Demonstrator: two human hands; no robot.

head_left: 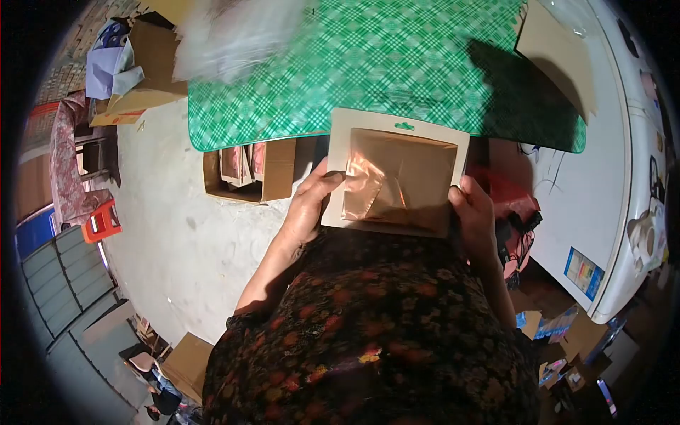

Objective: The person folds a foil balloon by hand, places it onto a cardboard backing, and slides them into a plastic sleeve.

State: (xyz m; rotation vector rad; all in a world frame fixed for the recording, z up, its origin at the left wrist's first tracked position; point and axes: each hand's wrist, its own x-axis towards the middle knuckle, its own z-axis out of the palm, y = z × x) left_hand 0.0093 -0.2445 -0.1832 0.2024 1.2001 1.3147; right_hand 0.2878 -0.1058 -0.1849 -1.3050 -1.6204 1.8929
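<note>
A flat pale box with a clear film window and a green-edged hang hole is held up in front of my body, near the table edge. My left hand grips its left side, thumb on the front by the window. On the right side, my right hand pinches the lower part of the edge. Through the shiny film the inside looks brown; no item can be made out in it.
A green checked table lies ahead, with blurred clear plastic at its far left. Below it stands an open carton with packs. A white appliance is at right, a red stool at left. A person shows lower left.
</note>
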